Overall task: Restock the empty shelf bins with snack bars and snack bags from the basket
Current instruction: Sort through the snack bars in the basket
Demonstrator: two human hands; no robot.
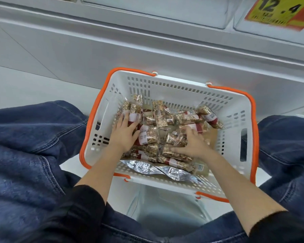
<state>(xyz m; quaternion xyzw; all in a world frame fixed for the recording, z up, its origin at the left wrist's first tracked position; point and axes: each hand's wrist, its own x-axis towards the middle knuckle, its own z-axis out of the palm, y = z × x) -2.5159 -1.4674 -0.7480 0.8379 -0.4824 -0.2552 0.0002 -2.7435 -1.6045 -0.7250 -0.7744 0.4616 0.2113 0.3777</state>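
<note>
Hands (124,133) amid crinkly clear-wrapped snack bars (158,118)

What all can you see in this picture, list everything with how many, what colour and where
Basket: one, white with orange rim and handles, on the floor between the knees.
Snack bars: many, too heaped to count, clear wrappers with red and white labels, piled in the basket.
Snack bags: at least two, silver foil, at the basket's near edge under the bars.
Shelf: one, white, above the basket.
Price tag: one, yellow and orange, top right on the shelf.
Jeans: blue, both sides.
Left hand: on the bars, left side.
Right hand: curled round bars, right side.
</note>
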